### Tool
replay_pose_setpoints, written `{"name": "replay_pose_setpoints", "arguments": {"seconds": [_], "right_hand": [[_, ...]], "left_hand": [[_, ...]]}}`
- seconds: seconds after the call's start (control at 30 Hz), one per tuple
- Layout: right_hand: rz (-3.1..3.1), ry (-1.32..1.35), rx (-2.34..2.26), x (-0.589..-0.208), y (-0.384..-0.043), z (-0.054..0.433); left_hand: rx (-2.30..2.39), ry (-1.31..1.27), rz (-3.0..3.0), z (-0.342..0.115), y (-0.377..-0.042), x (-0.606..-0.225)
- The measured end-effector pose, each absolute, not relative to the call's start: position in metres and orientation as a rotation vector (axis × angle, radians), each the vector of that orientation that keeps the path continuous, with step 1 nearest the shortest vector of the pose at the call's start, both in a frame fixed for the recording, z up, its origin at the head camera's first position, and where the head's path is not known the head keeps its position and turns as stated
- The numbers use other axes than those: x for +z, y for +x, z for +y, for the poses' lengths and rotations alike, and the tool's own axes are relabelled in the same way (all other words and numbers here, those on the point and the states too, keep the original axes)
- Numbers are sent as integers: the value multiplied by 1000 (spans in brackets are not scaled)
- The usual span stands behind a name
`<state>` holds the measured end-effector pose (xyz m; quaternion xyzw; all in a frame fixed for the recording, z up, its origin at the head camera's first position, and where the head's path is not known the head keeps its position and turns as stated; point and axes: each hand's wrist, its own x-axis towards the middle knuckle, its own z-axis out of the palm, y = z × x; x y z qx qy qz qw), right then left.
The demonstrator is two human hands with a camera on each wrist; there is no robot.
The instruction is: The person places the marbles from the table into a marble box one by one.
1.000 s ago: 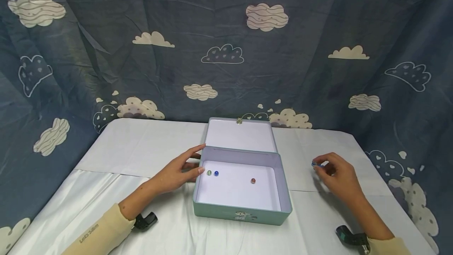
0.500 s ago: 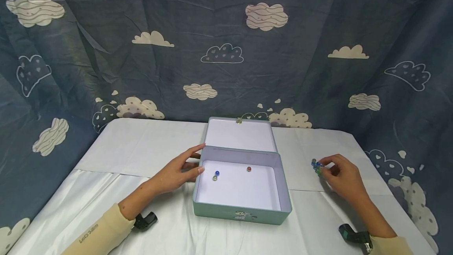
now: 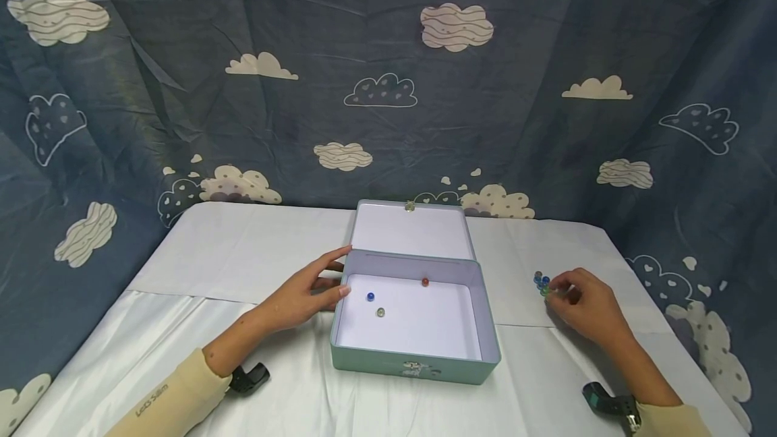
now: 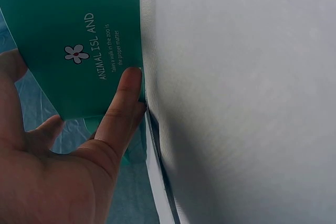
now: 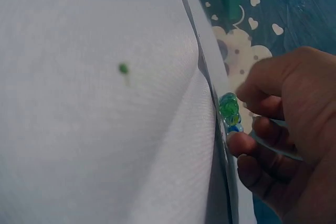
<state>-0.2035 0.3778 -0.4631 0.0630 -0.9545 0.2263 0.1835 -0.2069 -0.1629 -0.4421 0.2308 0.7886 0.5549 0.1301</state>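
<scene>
My left hand (image 3: 300, 299) rests against the left side of a green tin box (image 3: 419, 373), its thumb at the rim and its fingers fairly straight along the wall. In the left wrist view, a finger (image 4: 123, 100) touches the printed green side. Inside the box lie a blue marble (image 3: 370, 297), a clear greenish marble (image 3: 380, 312) and a red-brown marble (image 3: 425, 282), apart from one another. My right hand (image 3: 585, 305) is low beside a cluster of blue and green marbles (image 3: 539, 279), its thumb and fingertips bent near them. The right wrist view shows a gap between the fingertips, with green marbles (image 5: 229, 107) beyond.
The box lid (image 3: 413, 229) lies folded back behind the box, with a small clasp (image 3: 410, 207) on its far edge. White cloth (image 3: 273, 383) covers the table. A dark blue curtain (image 3: 364, 39) with cloud prints hangs behind and at both sides.
My right hand has drawn slightly back toward me, uncovering the marble cluster beside it. In the box, the greenish marble rolled right and nearer, the red-brown one farther back. My left hand stays put.
</scene>
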Motion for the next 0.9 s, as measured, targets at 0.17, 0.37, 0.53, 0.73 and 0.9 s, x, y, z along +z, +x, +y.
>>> {"name": "replay_pose_setpoints", "arguments": {"seconds": [0.17, 0.37, 0.53, 0.73, 0.9], "right_hand": [[-2752, 158, 631, -464, -204, 377], [-2813, 117, 630, -465, -204, 376], [-2833, 116, 626, -464, -204, 376], [-2800, 148, 610, -461, -204, 375], [-2771, 157, 618, -457, -204, 372]], "left_hand": [[1615, 670, 2291, -163, -207, -442], [1617, 670, 2293, -163, -207, -443], [1616, 671, 2295, -164, -207, -443], [1612, 666, 2298, -163, -206, -442], [1612, 664, 2296, -163, -206, -441]]}}
